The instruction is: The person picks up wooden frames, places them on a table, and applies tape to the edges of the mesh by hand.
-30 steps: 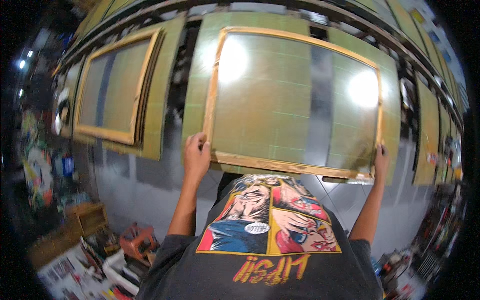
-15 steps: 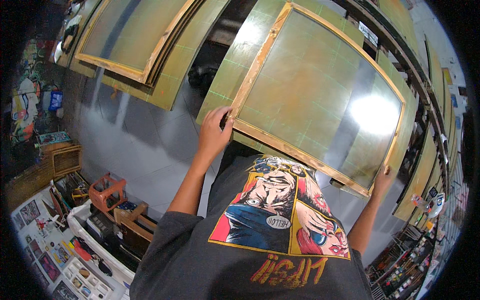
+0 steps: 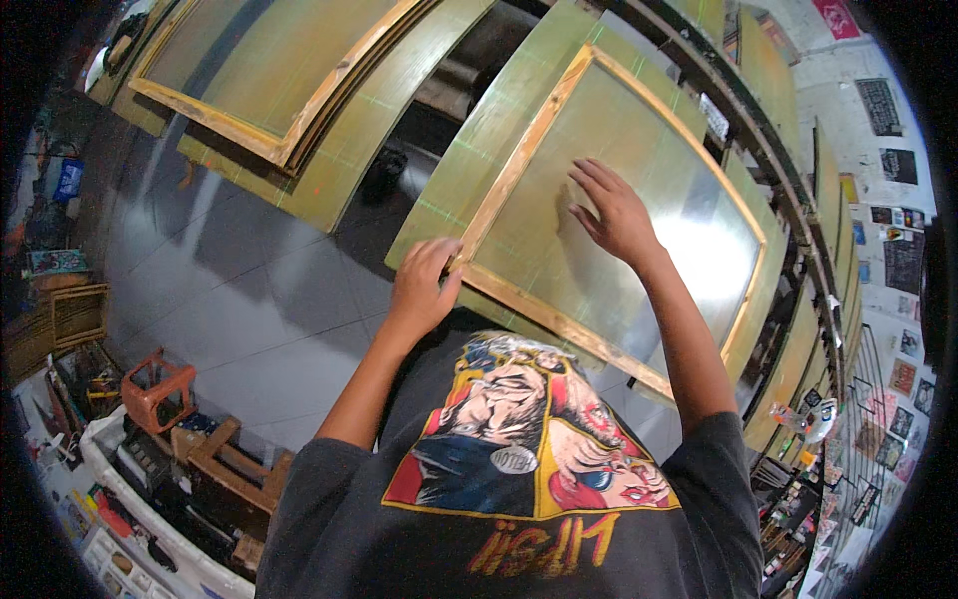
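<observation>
A wood-framed mesh screen [image 3: 599, 190], the kind used for screen printing, lies on a greenish board [image 3: 439, 200] in front of me. My left hand [image 3: 426, 285] is closed on its near left corner, the thumb along the wooden edge. Over the middle of the mesh is my right hand [image 3: 611, 215], its fingers stretched out and apart, holding nothing. A shadow falls on the mesh beside those fingers; whether they touch it I cannot tell. Bright glare covers the right part of the mesh.
Several more wood-framed screens [image 3: 284, 135] are stacked on a board at the left. A dark rail [image 3: 743, 95] curves behind the boards. An orange-brown plastic stool [image 3: 160, 389] and a white bin [image 3: 125, 479] of clutter stand at lower left. Bottles crowd the lower right.
My right hand has let go of the screen's near right corner and moved left and away from me, over the mesh. My left hand stays at its corner. The whole view has shifted.
</observation>
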Tool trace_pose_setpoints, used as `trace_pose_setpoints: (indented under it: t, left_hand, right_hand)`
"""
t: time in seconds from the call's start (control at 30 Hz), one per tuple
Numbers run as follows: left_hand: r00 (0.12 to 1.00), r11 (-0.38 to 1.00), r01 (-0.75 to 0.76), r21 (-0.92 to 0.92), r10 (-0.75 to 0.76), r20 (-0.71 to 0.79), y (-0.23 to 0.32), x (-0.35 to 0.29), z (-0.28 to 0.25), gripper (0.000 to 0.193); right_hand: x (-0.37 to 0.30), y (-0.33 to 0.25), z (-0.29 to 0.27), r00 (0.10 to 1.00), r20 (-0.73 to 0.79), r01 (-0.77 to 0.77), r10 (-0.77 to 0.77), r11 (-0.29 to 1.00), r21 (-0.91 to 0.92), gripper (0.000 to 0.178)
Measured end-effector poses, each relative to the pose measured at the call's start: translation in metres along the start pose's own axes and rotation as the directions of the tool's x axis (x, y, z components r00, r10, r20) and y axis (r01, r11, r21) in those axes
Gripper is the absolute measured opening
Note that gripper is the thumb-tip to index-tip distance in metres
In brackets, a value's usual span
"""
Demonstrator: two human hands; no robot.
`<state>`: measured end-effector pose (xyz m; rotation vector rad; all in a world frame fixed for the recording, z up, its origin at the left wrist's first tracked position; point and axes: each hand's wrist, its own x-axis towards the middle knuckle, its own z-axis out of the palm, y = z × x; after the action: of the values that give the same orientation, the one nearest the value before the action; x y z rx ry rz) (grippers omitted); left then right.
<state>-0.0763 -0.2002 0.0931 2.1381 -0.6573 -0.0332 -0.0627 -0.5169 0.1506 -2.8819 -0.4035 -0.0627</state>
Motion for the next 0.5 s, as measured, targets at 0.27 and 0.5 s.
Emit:
trace_pose_setpoints:
  t: [0.27, 0.5]
  left_hand:
    - [1.0, 1.0, 0.005, -0.012, -0.005, -0.008, 0.002, 0.001, 0.004, 0.034]
    - [1.0, 0.998, 0.017, -0.058, -0.018, -0.02, 0.01, 0.002, 0.01, 0.034]
  right_hand:
    - [0.067, 0.026, -0.007, 0.957, 0.148, 0.267, -0.248, 0.956, -0.123, 0.051]
    - [0.071, 0.029, -0.005, 0.876, 0.243, 0.443, -0.417, 0.895, -0.061, 0.049]
